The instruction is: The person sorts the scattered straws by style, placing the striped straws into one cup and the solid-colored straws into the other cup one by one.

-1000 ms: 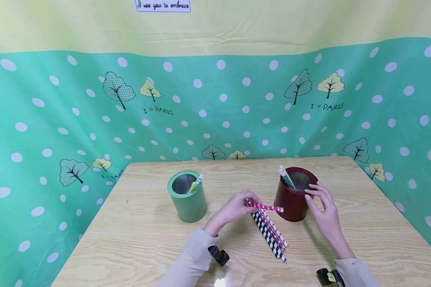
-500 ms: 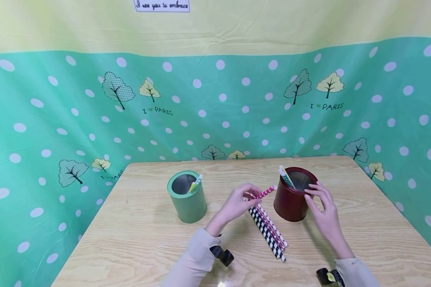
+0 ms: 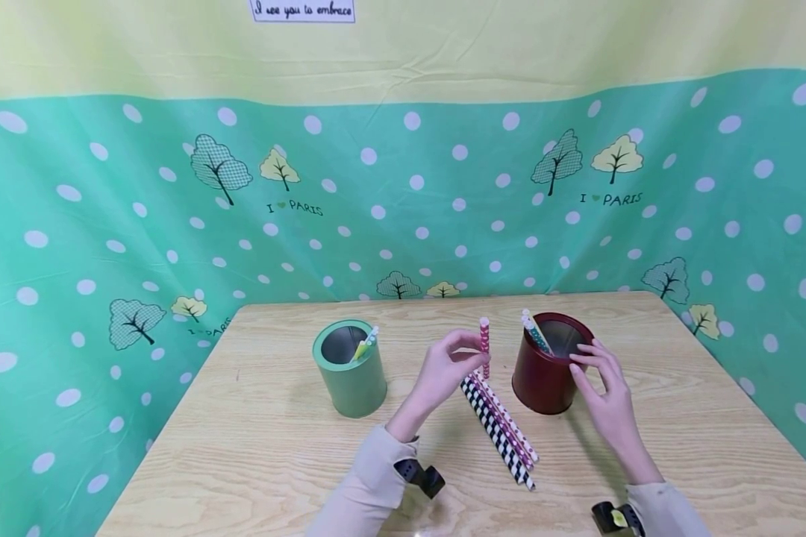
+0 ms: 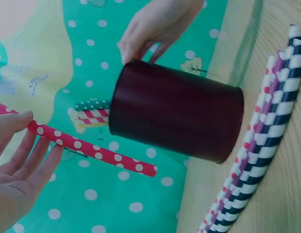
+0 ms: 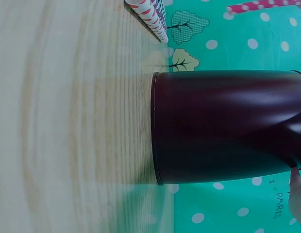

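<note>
My left hand (image 3: 443, 371) pinches a pink paper straw with white dots (image 3: 485, 347) between thumb and fingers. The straw stands nearly upright, above the table and left of a dark red canister (image 3: 540, 384). At that canister's right side, my right hand (image 3: 610, 403) holds the rim with its fingertips. Several straws with dots and patterns (image 3: 534, 335) lean inside the canister at its left rim. In the left wrist view the pink straw (image 4: 99, 152) points toward the canister (image 4: 175, 114), apart from it. The right wrist view is mostly filled by the canister wall (image 5: 223, 128).
Several paper straws (image 3: 497, 429), black-and-white checked, purple and red-dotted, lie side by side on the wooden table (image 3: 255, 447) between my arms. A green canister (image 3: 352, 388) with a few straws (image 3: 366, 343) stands to the left. A dotted green cloth (image 3: 436, 186) hangs behind the table.
My left hand has lifted slightly and turned the pink straw from lying level, pointing right, to nearly upright. The right hand and both canisters have stayed in place.
</note>
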{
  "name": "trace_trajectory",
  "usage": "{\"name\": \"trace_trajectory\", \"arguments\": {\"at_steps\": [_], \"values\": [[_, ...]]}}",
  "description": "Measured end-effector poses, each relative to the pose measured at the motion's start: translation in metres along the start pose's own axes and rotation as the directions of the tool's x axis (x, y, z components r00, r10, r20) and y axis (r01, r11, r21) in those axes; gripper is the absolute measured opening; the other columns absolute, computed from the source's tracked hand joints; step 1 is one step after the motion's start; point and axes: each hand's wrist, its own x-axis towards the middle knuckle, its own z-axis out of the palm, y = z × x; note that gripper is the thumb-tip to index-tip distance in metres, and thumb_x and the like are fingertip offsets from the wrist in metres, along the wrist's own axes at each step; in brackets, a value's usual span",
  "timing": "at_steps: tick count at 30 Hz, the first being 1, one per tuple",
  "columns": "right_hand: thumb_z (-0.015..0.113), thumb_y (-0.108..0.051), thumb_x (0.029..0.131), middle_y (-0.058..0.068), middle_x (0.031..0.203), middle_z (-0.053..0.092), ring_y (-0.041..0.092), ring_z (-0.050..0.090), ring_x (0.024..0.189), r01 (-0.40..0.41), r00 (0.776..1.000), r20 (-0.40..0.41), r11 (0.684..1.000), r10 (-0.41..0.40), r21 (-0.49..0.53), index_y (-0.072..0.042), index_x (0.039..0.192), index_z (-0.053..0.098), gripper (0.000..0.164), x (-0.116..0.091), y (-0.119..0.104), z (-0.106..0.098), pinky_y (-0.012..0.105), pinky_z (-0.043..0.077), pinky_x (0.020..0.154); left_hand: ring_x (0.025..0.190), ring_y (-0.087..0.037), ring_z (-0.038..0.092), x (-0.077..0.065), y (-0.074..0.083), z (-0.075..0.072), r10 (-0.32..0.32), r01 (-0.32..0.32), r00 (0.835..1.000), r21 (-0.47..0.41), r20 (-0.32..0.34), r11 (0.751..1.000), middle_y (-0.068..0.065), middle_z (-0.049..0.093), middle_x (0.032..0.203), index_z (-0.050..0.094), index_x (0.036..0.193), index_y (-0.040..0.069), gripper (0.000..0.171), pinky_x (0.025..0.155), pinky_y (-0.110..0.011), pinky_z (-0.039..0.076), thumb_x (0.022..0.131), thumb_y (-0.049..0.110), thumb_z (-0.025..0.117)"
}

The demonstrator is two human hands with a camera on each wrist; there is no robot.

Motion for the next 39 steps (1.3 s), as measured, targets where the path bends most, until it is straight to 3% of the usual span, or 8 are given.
{"name": "trace_trajectory", "arguments": {"at_steps": [8,12,18,23,25,32,39], "values": [[0.054,0.004,0.083,0.024,0.114,0.047,0.003,0.025,0.126,0.0,1.0,-0.002,1.0,0.0,-0.004,0.009,0.099,0.058,0.017,0.0,-0.002,0.001,0.009,0.019,0.097,0.084,-0.009,0.058,0.002,0.01,-0.001,0.053,-0.063,0.995,-0.113,-0.084,0.992,-0.027,0.059,0.095,0.055,0.096,-0.014,0.022,0.078,-0.027,0.049,0.075,-0.008,0.061],[0.054,0.002,0.084,0.024,0.115,0.047,0.003,0.025,0.126,-0.01,1.0,0.002,1.0,0.01,-0.004,0.009,0.1,0.057,0.018,-0.001,0.0,0.0,0.009,0.019,0.097,0.083,-0.006,0.058,0.006,0.003,-0.002,0.073,-0.092,0.99,-0.168,-0.12,0.982,-0.026,0.059,0.095,0.055,0.097,-0.013,0.024,0.078,-0.029,0.049,0.074,-0.008,0.062],[0.055,0.002,0.083,0.02,0.118,0.047,0.004,0.024,0.127,-0.019,1.0,0.011,1.0,0.019,-0.004,0.007,0.102,0.058,0.019,0.0,0.027,0.001,0.013,0.018,0.1,0.084,-0.008,0.059,0.011,-0.003,-0.002,0.099,-0.136,0.978,-0.202,-0.184,0.97,-0.016,0.061,0.091,0.055,0.096,-0.01,0.025,0.078,-0.031,0.049,0.073,-0.006,0.065],[0.057,0.0,0.083,0.017,0.119,0.047,0.016,0.025,0.129,-0.024,1.0,0.016,1.0,0.024,-0.01,0.004,0.103,0.059,0.02,0.0,0.039,0.001,0.015,0.018,0.101,0.085,-0.01,0.059,0.013,0.001,-0.001,0.117,-0.164,0.972,-0.232,-0.203,0.959,-0.007,0.062,0.089,0.055,0.095,-0.01,0.024,0.079,-0.033,0.049,0.074,-0.004,0.065],[0.057,0.0,0.083,0.017,0.118,0.047,0.019,0.025,0.129,-0.024,1.0,0.016,1.0,0.024,-0.009,0.003,0.102,0.059,0.02,0.0,0.036,0.001,0.014,0.019,0.101,0.085,-0.011,0.059,0.015,0.004,0.001,0.119,-0.168,0.972,-0.244,-0.203,0.955,-0.006,0.061,0.088,0.054,0.095,-0.01,0.024,0.079,-0.033,0.049,0.074,-0.003,0.065],[0.055,0.005,0.082,0.024,0.114,0.048,0.003,0.026,0.126,0.007,1.0,-0.006,1.0,-0.007,0.017,0.009,0.099,0.058,0.017,0.0,0.006,0.0,0.011,0.019,0.099,0.085,-0.011,0.059,0.023,0.009,0.009,0.143,-0.192,0.971,-0.271,-0.189,0.943,-0.015,0.061,0.091,0.053,0.096,-0.01,0.026,0.081,-0.035,0.048,0.074,-0.005,0.065],[0.054,0.004,0.083,0.024,0.114,0.047,0.002,0.025,0.126,-0.004,1.0,-0.001,1.0,0.004,0.006,0.009,0.099,0.058,0.017,0.0,0.0,-0.001,0.014,0.019,0.101,0.084,-0.009,0.059,0.029,0.009,0.019,0.128,-0.182,0.973,-0.304,-0.191,0.935,-0.019,0.061,0.092,0.052,0.097,-0.011,0.025,0.081,-0.034,0.048,0.075,-0.006,0.063]]}}
